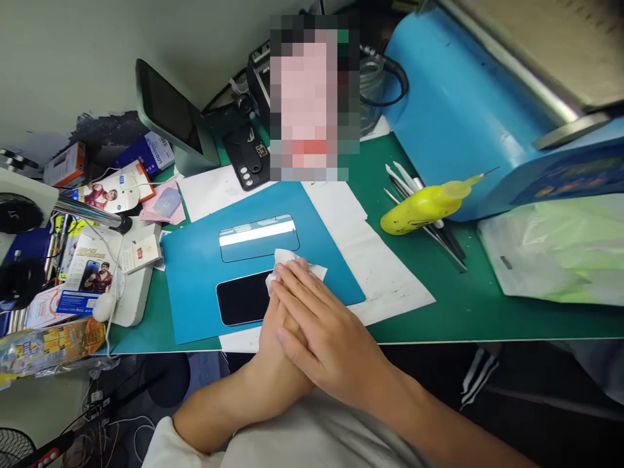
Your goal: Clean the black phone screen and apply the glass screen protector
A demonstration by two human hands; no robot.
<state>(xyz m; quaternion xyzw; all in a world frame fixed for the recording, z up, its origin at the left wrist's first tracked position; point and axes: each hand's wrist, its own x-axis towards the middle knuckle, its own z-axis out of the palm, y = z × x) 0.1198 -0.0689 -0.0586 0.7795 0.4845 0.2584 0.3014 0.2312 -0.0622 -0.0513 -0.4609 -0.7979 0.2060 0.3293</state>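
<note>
My left hand [275, 338] and my right hand [329, 325] are pressed together just in front of the table edge, the right lying across the left. A crumpled white tissue [284, 257] is held between them, poking out past the fingertips on both sides. Most of the left hand's fingers are hidden under the right. Just beyond the hands, a phone [241, 300] with a dark screen and light frame lies flat, its right end covered by the hands and tissue. Above it lies a clear glass screen protector [258, 246] with a dark border, reflecting a white band.
Both lie on a blue mat [195, 260] over white paper [390, 286]. To the right are a yellow squeeze bottle [422, 207] with a needle tip, several thin tools [451, 250] and a plastic bag [550, 253]. A black phone back [247, 156], a tablet [170, 107] and boxes [92, 260] stand behind and left.
</note>
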